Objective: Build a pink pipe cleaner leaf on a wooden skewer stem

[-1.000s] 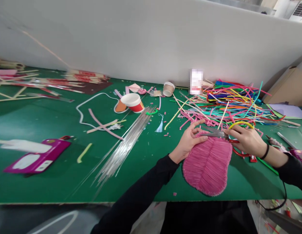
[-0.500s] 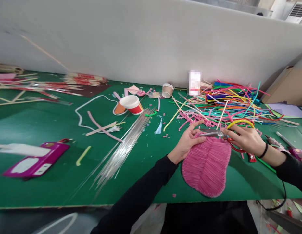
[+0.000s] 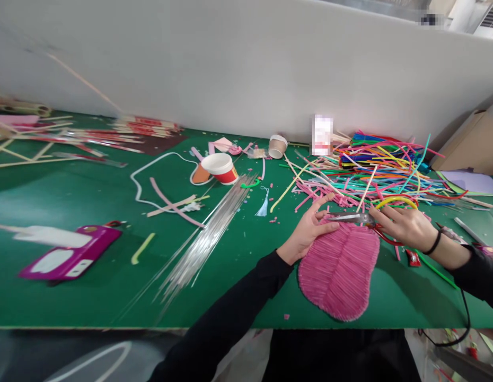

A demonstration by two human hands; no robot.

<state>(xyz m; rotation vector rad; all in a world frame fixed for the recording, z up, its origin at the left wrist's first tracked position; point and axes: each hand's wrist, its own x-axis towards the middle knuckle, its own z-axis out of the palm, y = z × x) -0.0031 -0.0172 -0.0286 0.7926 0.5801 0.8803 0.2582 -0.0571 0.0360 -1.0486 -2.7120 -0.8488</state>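
A pink leaf-shaped piece (image 3: 339, 273) made of many pipe cleaners lies on the green table (image 3: 91, 286) near its front edge. My left hand (image 3: 308, 229) presses its upper left corner with thumb and fingers, pinching the edge. My right hand (image 3: 403, 225) grips red-handled scissors (image 3: 355, 218), whose metal blades lie across the top edge of the pink piece and point left toward my left hand.
A heap of colourful pipe cleaners (image 3: 373, 164) lies behind my hands. A bundle of silver wires (image 3: 207, 239) runs diagonally across the middle. A tipped paper cup (image 3: 220, 167), a second cup (image 3: 277, 145), a magenta box (image 3: 69, 257) and a white cord (image 3: 151, 170) lie further left.
The scissor blades have moved slightly left along the top edge of the pink piece. The view has shifted a little; both hands stay in place.
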